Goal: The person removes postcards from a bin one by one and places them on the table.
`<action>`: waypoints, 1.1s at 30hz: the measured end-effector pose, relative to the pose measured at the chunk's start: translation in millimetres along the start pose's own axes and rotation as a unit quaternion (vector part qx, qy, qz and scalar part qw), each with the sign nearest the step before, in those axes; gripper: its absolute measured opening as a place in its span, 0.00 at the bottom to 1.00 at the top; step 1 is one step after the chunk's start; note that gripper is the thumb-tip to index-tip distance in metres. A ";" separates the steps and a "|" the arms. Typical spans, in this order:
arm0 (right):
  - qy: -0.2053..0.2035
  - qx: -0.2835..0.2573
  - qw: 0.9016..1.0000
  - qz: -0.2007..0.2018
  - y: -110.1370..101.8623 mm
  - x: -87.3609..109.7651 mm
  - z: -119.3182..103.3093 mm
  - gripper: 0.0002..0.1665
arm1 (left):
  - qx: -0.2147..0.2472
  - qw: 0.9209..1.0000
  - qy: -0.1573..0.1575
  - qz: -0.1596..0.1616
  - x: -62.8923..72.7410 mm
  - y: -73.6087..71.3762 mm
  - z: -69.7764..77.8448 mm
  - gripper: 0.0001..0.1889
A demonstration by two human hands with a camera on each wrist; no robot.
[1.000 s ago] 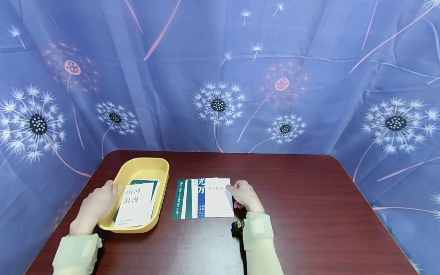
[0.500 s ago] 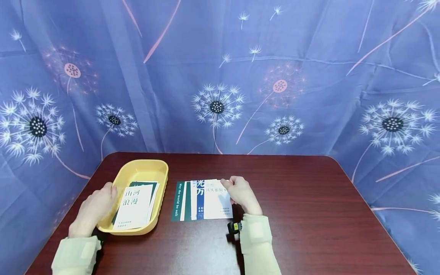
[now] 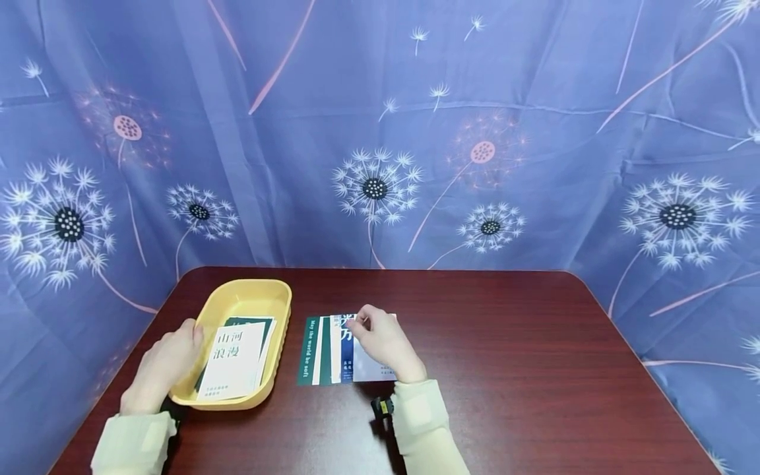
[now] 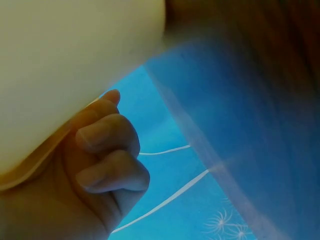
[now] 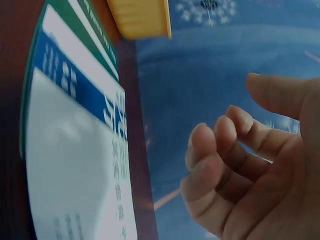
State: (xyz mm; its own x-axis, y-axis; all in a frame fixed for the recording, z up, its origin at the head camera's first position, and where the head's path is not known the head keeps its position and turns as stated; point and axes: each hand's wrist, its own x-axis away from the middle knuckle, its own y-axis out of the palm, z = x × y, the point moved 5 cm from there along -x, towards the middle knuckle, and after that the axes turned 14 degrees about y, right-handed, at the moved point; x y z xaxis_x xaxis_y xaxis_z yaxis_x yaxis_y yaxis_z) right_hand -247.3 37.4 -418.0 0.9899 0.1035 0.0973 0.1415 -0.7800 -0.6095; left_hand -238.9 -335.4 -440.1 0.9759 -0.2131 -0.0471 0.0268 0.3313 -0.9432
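At the left, a yellow plastic basket (image 3: 282, 349) stands on the table, its near-left rim gripped by my left hand (image 3: 166, 363). Curled fingers (image 4: 107, 132) show beside the pale basket wall (image 4: 75, 60) in the left wrist view. Inside lie a white card (image 3: 231, 366) with Chinese characters and a green one under it. My right hand (image 3: 386, 343) is over a fanned row of cards: white on the right (image 5: 75, 165), a blue-and-white one (image 3: 347, 363), green on the left (image 3: 305, 356). Its fingers are loosely bent, thumb apart, holding nothing.
The dark red-brown table (image 3: 534, 356) extends to the right of the cards. A blue curtain (image 3: 297, 132) with dandelion prints hangs behind and along the sides. A small black wrist camera (image 3: 382, 406) sits at the right wrist.
My right hand has moved left from the right edge of the white card to above the middle of the row. My left hand keeps its grip on the basket. The cards look unmoved.
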 end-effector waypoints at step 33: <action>-0.054 0.500 0.864 -0.033 177.0 -3.7 -110.9 0.42 | 0.011 1.000 0.016 0.013 -0.1 0.2 2.2 0.20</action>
State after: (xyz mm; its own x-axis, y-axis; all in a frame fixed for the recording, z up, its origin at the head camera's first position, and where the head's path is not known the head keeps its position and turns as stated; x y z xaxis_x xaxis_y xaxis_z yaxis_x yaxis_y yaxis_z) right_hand -227.3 -169.5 -439.0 0.9670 0.2265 0.1163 0.0840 0.1473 -0.9855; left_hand -238.6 -333.3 -439.5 0.9687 -0.2340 -0.0822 0.0070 0.3572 -0.9340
